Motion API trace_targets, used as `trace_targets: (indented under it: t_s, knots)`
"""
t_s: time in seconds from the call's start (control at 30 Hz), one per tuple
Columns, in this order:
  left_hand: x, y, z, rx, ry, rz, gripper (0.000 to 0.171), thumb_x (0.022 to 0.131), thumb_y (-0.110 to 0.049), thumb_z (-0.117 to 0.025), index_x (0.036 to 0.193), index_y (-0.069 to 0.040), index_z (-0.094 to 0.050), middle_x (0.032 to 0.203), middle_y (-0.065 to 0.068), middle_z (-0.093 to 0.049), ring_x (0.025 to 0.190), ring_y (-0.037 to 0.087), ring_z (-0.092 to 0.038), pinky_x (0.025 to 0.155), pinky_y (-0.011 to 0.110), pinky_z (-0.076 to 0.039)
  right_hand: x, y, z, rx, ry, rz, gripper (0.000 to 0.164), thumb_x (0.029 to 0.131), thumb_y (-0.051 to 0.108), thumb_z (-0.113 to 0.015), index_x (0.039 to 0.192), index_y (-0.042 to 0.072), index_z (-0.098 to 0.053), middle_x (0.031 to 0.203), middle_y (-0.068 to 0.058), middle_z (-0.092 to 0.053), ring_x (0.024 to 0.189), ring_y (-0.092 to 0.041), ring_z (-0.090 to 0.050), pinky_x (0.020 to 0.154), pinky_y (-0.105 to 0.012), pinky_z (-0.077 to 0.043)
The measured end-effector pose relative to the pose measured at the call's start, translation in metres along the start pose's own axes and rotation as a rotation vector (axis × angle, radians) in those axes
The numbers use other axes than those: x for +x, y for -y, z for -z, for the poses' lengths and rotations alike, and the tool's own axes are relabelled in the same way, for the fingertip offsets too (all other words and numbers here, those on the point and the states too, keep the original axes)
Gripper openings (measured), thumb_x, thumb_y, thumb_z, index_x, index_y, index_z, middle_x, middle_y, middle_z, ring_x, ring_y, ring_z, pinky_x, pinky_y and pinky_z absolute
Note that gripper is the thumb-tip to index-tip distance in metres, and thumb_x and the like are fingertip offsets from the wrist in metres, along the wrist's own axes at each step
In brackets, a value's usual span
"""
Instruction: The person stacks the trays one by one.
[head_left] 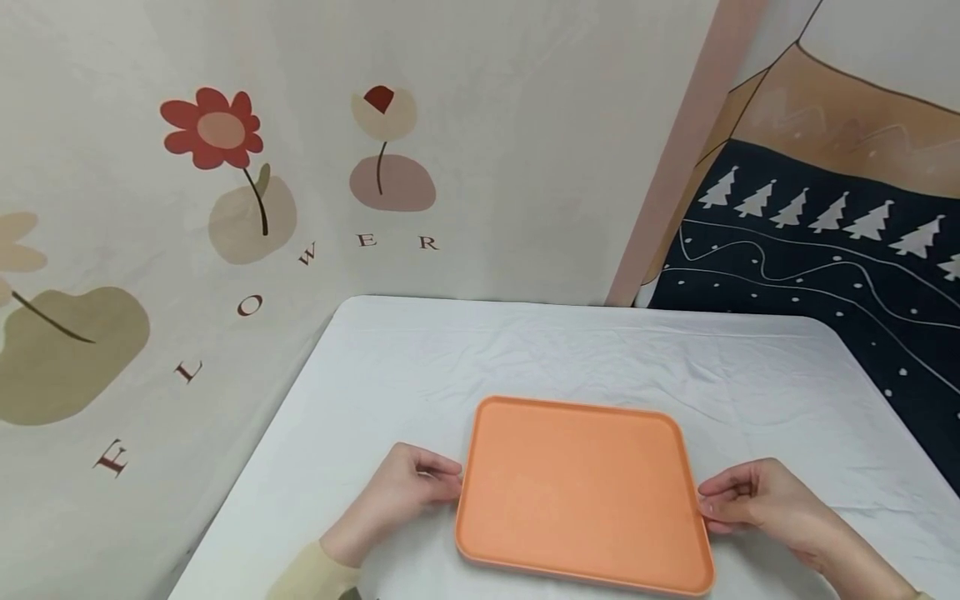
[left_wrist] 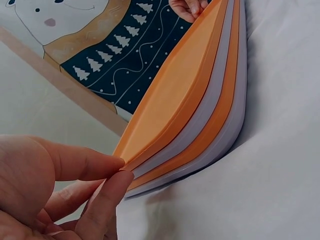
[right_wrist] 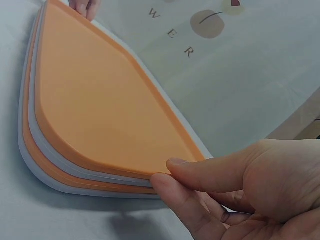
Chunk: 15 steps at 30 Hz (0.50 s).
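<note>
A stack of shallow rectangular trays with rounded corners lies on the white cloth. The uppermost is an orange tray (head_left: pixel 581 492); beneath it, in the wrist views, pale grey trays (left_wrist: pixel 227 137) alternate with another orange tray (right_wrist: pixel 95 184). My left hand (head_left: pixel 420 479) pinches the left rim of the top orange tray between thumb and fingertip, as the left wrist view shows closely. On the opposite side my right hand (head_left: pixel 750 500) pinches the right rim, its thumb (right_wrist: pixel 187 167) at the upper edge and a fingertip just below. The top tray holds nothing.
A table under a wrinkled white cloth (head_left: pixel 420 358) carries the stack. Behind it hangs a pale curtain printed with flowers and letters (head_left: pixel 525 150). At the right is a dark fabric panel with white trees (head_left: pixel 810 250).
</note>
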<state>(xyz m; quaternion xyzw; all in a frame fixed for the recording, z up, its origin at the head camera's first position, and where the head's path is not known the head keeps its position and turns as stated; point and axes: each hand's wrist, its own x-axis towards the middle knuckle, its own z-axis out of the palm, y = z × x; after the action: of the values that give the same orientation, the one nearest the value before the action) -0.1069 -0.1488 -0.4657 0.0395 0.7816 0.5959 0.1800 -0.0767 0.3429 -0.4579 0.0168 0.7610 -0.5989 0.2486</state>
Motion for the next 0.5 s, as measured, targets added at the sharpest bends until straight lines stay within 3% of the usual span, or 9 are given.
trace_targets:
  t_s: [0.5]
  knots:
    - [0.003,-0.011,0.005,0.072,-0.079,-0.085,0.029,0.086,-0.001,-0.083,0.112,0.010,-0.076,0.095,0.011,-0.078,0.087,0.019,-0.075,0.073,0.026,-0.063,-0.002,0.006,0.001,-0.056,-0.039,0.052,0.042,0.094,-0.001,-0.077,0.120,-0.027,-0.059,0.097,-0.014,-0.075,0.087,-0.021,-0.076,0.077,-0.037,-0.067]
